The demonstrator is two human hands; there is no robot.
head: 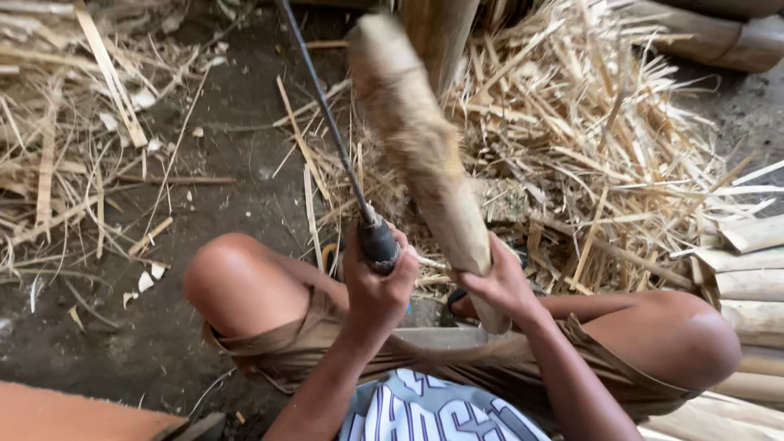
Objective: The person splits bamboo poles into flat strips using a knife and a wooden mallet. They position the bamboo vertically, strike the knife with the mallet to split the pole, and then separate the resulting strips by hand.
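My left hand [377, 282] is closed around the dark handle of a long thin blade [327, 114] that points up and away from me. My right hand [500, 282] grips a thick wooden club [420, 147] near its lower end. The club rises at a slant to the upper left and looks blurred. Blade and club stand side by side above my bent knees, with the blade just left of the club. A bamboo post [441, 33] stands upright behind the club.
A heap of split bamboo strips [588, 139] covers the ground ahead and to the right. More strips [57, 147] lie at the left on dark earth. Pale bamboo slats [755, 278] are stacked at the right edge. An orange board [73, 412] lies bottom left.
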